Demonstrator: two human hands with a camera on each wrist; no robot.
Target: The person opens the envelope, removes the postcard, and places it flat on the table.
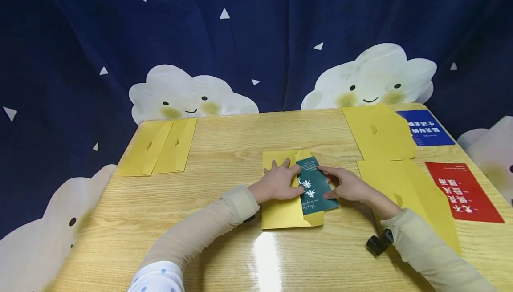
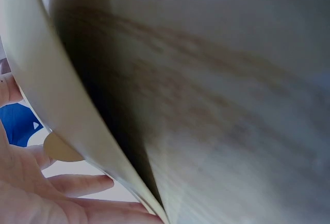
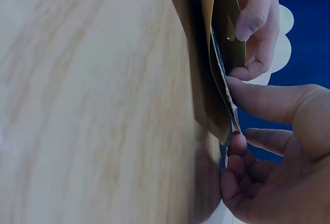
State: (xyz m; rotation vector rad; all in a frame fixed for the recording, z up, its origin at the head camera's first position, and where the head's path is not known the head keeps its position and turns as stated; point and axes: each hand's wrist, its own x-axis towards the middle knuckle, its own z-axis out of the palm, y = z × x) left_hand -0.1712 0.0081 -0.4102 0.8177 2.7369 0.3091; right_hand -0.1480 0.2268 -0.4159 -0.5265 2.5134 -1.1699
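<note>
A yellow envelope (image 1: 282, 215) lies mid-table with a dark green card (image 1: 322, 187) partly inside its right-hand opening. White lettering shows on the card. My left hand (image 1: 279, 182) rests on the envelope with spread fingers, its fingertips reaching the card's left side. At the card's right edge, my right hand (image 1: 348, 185) pinches it between thumb and fingers. The right wrist view shows that hand (image 3: 289, 157) at the card's edge, with the other hand (image 3: 258, 17) beyond at the flap. In the left wrist view, straight fingers (image 2: 82, 184) lie along the envelope's edge.
Two overlapping yellow envelopes (image 1: 132, 158) lie at the far left. To the right are two more envelopes, one at the back (image 1: 376, 136) and one nearer (image 1: 421, 203) under my right forearm. Beside them sit a blue card (image 1: 434, 134) and a red card (image 1: 477, 194).
</note>
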